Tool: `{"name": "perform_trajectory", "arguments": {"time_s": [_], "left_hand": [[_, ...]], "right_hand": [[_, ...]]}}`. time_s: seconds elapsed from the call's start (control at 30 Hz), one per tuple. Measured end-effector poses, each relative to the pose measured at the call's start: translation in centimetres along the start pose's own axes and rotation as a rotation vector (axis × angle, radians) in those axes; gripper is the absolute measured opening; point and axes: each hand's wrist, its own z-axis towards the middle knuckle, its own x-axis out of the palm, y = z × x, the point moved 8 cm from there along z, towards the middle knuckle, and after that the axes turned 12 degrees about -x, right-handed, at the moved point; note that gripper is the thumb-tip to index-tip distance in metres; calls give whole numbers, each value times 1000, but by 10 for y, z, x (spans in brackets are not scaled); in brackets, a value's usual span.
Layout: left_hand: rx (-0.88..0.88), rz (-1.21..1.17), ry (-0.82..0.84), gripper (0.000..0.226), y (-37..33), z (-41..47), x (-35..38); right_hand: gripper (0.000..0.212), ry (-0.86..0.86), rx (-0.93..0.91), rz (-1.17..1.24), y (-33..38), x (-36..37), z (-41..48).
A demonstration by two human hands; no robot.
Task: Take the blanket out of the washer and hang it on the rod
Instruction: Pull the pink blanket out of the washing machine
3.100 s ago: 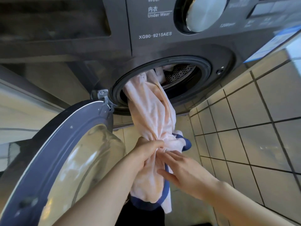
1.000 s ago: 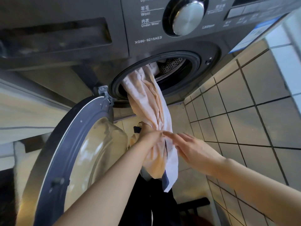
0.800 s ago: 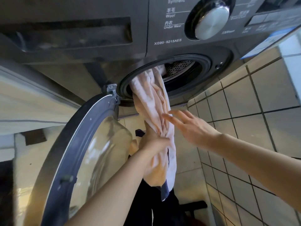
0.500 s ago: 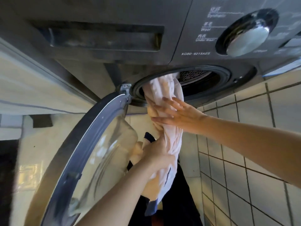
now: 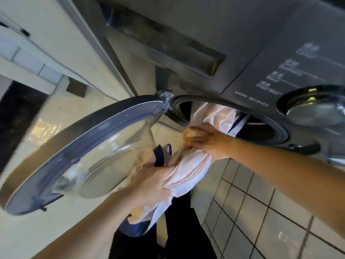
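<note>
1. The washer (image 5: 205,34) fills the top of the view. Its door (image 5: 84,146) hangs open toward 9 o'clock, and the dial (image 5: 315,107) sits at 3 o'clock.
2. The blanket (image 5: 188,172), pale pink with a navy edge, runs as a twisted rope out of the drum mouth at 1 o'clock and down toward 6 o'clock. Its upper end lies inside the drum.
3. The right hand (image 5: 209,141) grips the rope just below the mouth, fingers curled round it.
4. The left hand (image 5: 149,182) grips it lower, at 7 o'clock of the right hand, fingers wrapped round the bunched cloth.
5. Pale tiles (image 5: 261,212) spread at 4 o'clock.
</note>
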Motion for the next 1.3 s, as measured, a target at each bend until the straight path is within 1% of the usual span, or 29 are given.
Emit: {"name": "perform_trajectory", "arguments": {"time_s": [0.07, 0.17, 0.27, 0.37, 0.47, 0.5, 0.53, 0.6, 0.63, 0.7, 0.73, 0.77, 0.83, 0.9, 0.97, 1.0, 1.03, 1.07, 1.13, 1.17, 1.2, 1.3], "left_hand": [[-17, -37, -2, 52, 3, -3, 0], [-79, -55, -36, 61, 13, -4, -1], [-67, -131, -55, 60, 15, -4, -1], [-47, -53, -119, 68, 16, -8, -1], [-40, 40, -183, 52, 16, -14, 3], [-33, 62, -194, 49, 16, -17, 5], [-14, 75, -220, 48, 14, -19, 5], [8, 101, -247, 46, 14, -23, 7], [-8, 116, -242, 44, 16, -24, 8], [-55, 127, -235, 55, 25, -27, 10], [-69, 130, -244, 59, 29, -29, 12], [-81, 134, -241, 60, 33, -31, 14], [-93, 109, -233, 61, 40, -37, 16], [-95, 40, -264, 71, 45, -44, 13], [-89, 20, -293, 80, 48, -50, 12], [-92, 23, -290, 81, 49, -52, 13], [-93, 14, -285, 77, 50, -53, 16], [-97, -11, -265, 69, 52, -55, 20], [-113, -52, -231, 40, 57, -59, 28], [-128, -56, -219, 30, 59, -61, 30], [-145, -51, -211, 29, 62, -62, 32], [-168, -28, -190, 45, 67, -65, 33]], "right_hand": [[98, -19, -3, 73, -4, 5, 2], [82, -4, 47, 161, -11, 13, 9], [80, 34, 69, 206, -16, 18, 11], [79, 97, 55, 185, -14, 17, 16], [71, 143, 18, 182, -5, 27, 32], [71, 151, 12, 172, -4, 31, 39], [75, 166, 6, 141, -4, 33, 44], [88, 209, -21, 81, -4, 39, 50], [94, 217, -43, 82, -3, 42, 52], [102, 243, -102, 118, 1, 47, 51], [102, 247, -119, 148, 3, 49, 50], [98, 253, -121, 180, 2, 52, 49], [84, 268, -109, 219, 2, 54, 43], [73, 240, -104, 240, 4, 54, 39], [70, 220, -76, 262, 6, 53, 36], [69, 223, -60, 245, 6, 54, 35], [65, 234, -50, 215, 7, 57, 35], [58, 246, -48, 179, 8, 57, 34], [44, 262, -45, 127, 6, 60, 32], [42, 275, -42, 115, 5, 63, 30], [41, 286, -36, 112, 4, 65, 28], [45, 287, -4, 180, 1, 73, 18]]}}
